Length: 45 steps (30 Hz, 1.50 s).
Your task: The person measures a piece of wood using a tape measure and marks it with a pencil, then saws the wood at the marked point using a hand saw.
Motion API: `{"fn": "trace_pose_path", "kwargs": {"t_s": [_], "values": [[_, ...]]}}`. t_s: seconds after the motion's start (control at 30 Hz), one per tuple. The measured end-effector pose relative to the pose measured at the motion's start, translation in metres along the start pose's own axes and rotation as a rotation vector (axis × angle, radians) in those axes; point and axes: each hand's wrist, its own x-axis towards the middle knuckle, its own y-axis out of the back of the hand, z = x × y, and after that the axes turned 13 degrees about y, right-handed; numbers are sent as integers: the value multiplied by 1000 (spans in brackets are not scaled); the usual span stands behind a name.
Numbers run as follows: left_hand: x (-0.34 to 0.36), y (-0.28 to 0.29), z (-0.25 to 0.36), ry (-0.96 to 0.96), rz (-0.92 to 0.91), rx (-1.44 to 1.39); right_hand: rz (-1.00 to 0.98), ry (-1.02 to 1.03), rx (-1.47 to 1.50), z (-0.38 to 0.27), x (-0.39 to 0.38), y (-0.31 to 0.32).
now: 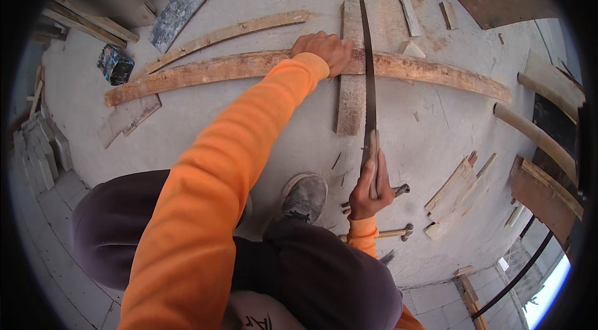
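A long reddish-brown wooden plank (pixel 230 70) lies from left to right across the floor, resting over a shorter rough board (pixel 351 106) that runs away from me. My left hand (pixel 322 51) grips the plank with curled fingers, just left of the saw. In my right hand (pixel 370 190) is the handle of a handsaw (pixel 369 75). The saw's long dark blade points away from me and crosses the plank just right of the shorter board. Whether its teeth have cut into the wood cannot be made out.
Two hammers, one with a wooden handle (pixel 392 233), lie beside my right wrist. Thin wood pieces (pixel 458 190) are scattered to the right. Another narrow strip (pixel 237 34) and a blue-grey board (pixel 193 0) lie beyond the plank. My shoe (pixel 304 198) is near the saw handle.
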Motion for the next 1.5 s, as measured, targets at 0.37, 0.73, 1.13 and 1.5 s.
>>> {"fn": "trace_pose_path", "kwargs": {"t_s": [0.37,0.73,1.13,1.5], "values": [[-2,-4,-2,-8,18,20,-13,-84,-12,-16,-81,45],[3,-2,-6,-5,41,-6,45,169,2,-6,37,-34],[-2,-4,-1,22,-19,-4,124,198,179,-5,106,-70],[-10,11,3,-19,-23,20,77,134,-32,5,23,-25]]}}
